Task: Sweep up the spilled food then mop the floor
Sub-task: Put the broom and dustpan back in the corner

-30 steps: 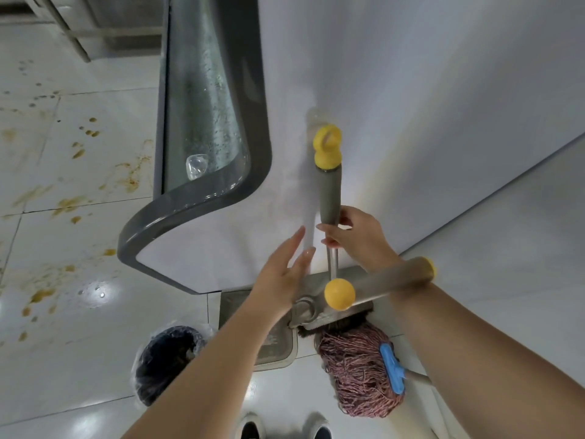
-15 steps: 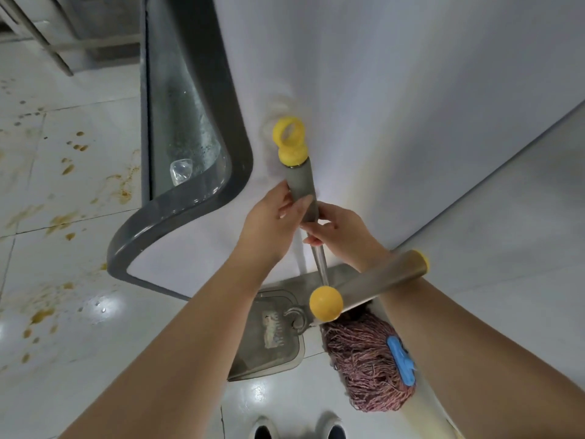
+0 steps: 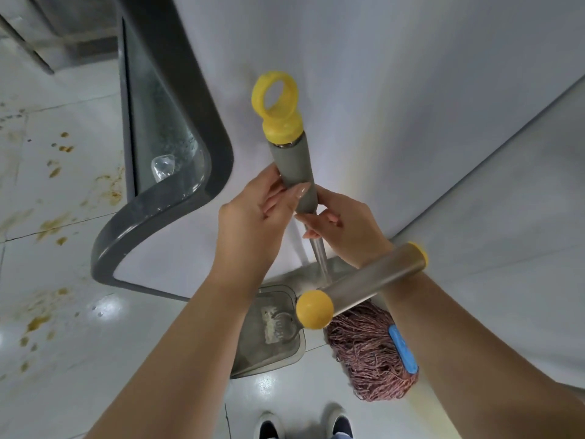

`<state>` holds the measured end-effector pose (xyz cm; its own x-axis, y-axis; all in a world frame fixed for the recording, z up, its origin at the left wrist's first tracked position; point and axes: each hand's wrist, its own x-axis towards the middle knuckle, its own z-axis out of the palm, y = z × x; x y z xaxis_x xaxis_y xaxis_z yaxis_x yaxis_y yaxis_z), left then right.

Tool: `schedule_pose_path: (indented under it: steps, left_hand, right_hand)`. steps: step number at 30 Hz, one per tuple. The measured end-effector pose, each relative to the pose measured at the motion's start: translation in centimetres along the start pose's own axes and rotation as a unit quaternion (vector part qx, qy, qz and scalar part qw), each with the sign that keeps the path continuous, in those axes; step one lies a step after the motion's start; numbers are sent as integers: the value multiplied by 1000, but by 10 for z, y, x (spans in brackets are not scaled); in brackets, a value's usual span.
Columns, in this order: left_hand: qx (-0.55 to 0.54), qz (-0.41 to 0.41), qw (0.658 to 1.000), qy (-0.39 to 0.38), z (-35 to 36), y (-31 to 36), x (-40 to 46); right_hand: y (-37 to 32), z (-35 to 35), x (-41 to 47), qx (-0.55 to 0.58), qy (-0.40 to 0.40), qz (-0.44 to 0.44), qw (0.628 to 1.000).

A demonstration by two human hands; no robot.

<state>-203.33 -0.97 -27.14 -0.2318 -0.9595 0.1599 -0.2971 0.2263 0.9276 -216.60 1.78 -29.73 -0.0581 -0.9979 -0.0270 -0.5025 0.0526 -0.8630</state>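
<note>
My left hand (image 3: 253, 210) grips the grey sleeve of a long handle (image 3: 294, 166) topped by a yellow ring cap (image 3: 275, 103). Just below, my right hand (image 3: 345, 226) holds the sleeve's lower end and the metal shaft. The shaft runs down toward a metal dustpan (image 3: 272, 331) on the floor. A second grey handle (image 3: 373, 277) with a yellow ball end (image 3: 315, 308) lies against my right wrist. A reddish string mop head (image 3: 370, 353) with a blue clip (image 3: 403, 350) rests on the floor by the wall. Brown food spills (image 3: 53, 223) spot the tiles at left.
A dark grey curved unit (image 3: 164, 217) with a glass side juts out between the spills and the tools. A white wall (image 3: 411, 106) rises behind the handles. More spots (image 3: 34, 324) lie at lower left. My shoes (image 3: 269, 427) show at the bottom edge.
My left hand, open beside the handle a second ago, has closed round its grey sleeve. The ring-capped handle has come up nearer the camera. My right hand has kept its hold.
</note>
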Motion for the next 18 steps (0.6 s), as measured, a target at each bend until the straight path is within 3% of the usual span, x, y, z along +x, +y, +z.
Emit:
schedule_pose_path:
  steps: [5,10,13,18]
  left_hand:
    - [-19,53,998,12,-7,14,3]
    - [34,-56,997,-30,8,-11,9]
    - [110,-63,992,-20,14,-27,7]
    - [165,-116,979,-24,16,-39,19]
  right_hand:
    - [1,-5,1,11,45,-46,998]
    - [30,8,11,86,-11,65,994]
    - [47,18,14,140,-54,115,982]
    - [49,16,23,200,-36,140,969]
